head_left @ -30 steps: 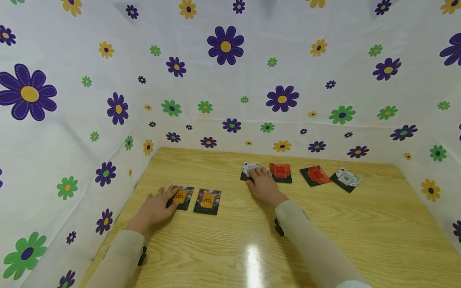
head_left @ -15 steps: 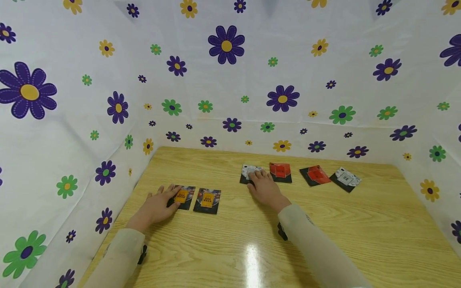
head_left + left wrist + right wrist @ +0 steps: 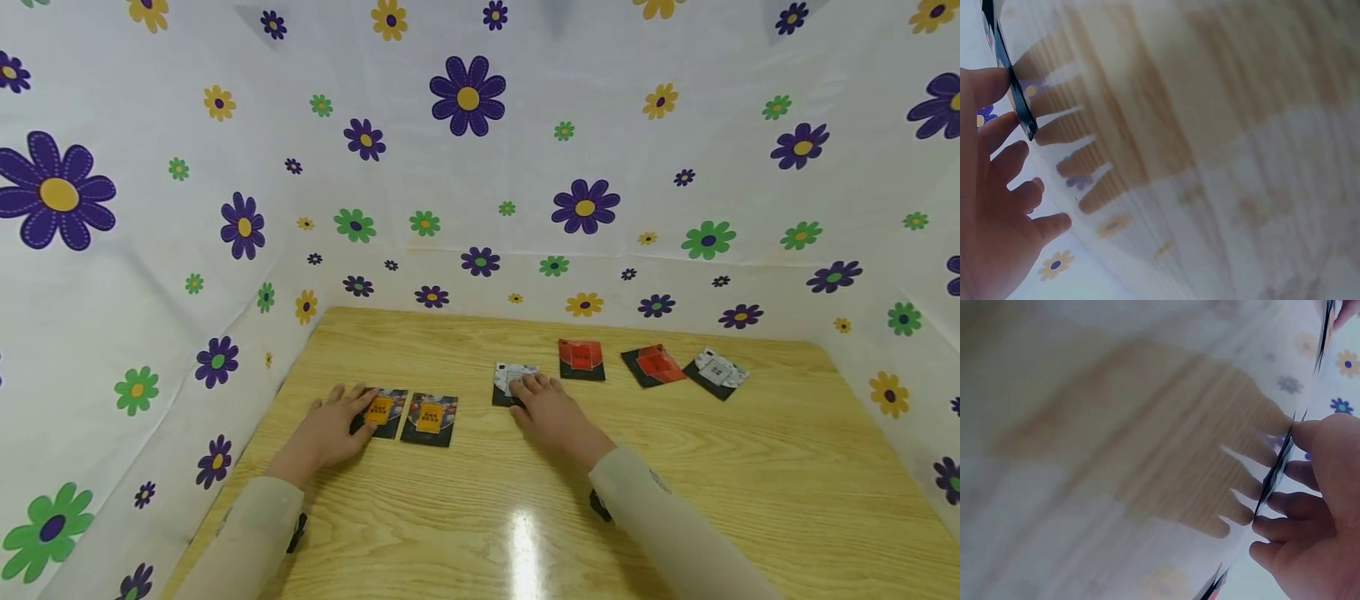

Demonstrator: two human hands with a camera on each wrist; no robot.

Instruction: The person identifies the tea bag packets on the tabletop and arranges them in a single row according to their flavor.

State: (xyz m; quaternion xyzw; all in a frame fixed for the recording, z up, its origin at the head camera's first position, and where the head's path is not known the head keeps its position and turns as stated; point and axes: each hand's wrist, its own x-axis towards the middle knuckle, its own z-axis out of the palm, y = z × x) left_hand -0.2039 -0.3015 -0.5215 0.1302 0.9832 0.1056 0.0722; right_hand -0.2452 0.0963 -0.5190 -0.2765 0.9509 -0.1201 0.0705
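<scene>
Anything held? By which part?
Nothing gripped: left hand rests on left part of left orange card; right hand on right part of left white card.

no lettering is large enough to read. dark characters stand on the orange label [image 3: 381, 407] of the leftmost packet [image 3: 388, 417] and its orange-labelled neighbour [image 3: 429, 419], also on the left red packet [image 3: 581, 360], the right red packet [image 3: 653, 365] and the rightmost white packet [image 3: 716, 372]. a grey mark [image 3: 659, 481] on the right sleeve [image 3: 671, 517] is illegible too.

There are two orange cards [image 3: 428, 419], two red cards [image 3: 581, 360], two white cards [image 3: 716, 372].
</scene>
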